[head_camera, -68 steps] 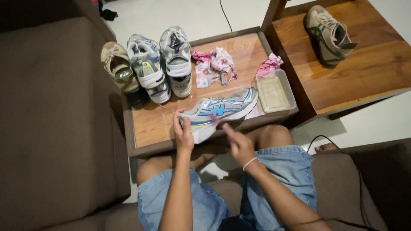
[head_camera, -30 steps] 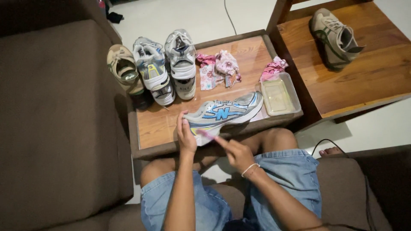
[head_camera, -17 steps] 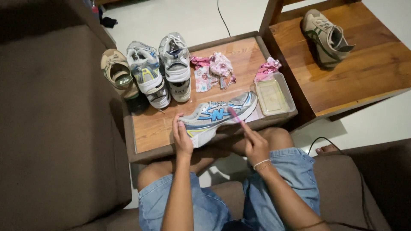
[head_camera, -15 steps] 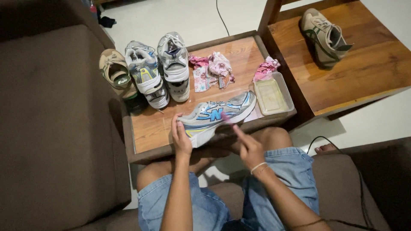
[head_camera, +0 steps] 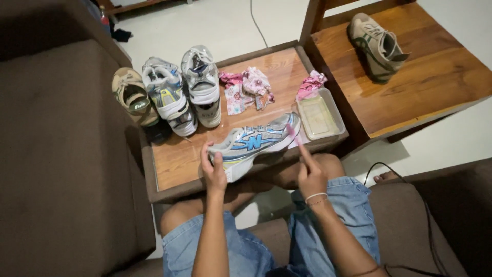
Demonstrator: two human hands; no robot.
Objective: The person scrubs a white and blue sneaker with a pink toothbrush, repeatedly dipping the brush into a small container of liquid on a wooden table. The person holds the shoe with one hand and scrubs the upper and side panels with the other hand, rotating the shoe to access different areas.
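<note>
While the left hand (head_camera: 213, 169) has its grip closed around the heel of a silver and blue sneaker (head_camera: 254, 142) lying on its side at the near edge of the wooden worktop (head_camera: 177, 159), the right hand (head_camera: 311, 177) grips a pink brush (head_camera: 293, 134), head touching the toe end. Just right of the toe: clear plastic tray (head_camera: 320, 114), pink cloth (head_camera: 310, 84) at its far end. More patterned cloths (head_camera: 245, 90) mid-worktop. Three shoes (head_camera: 169, 95) lined up at the far left corner. One tan and green shoe (head_camera: 376, 45) on the second table (head_camera: 435, 77).
</note>
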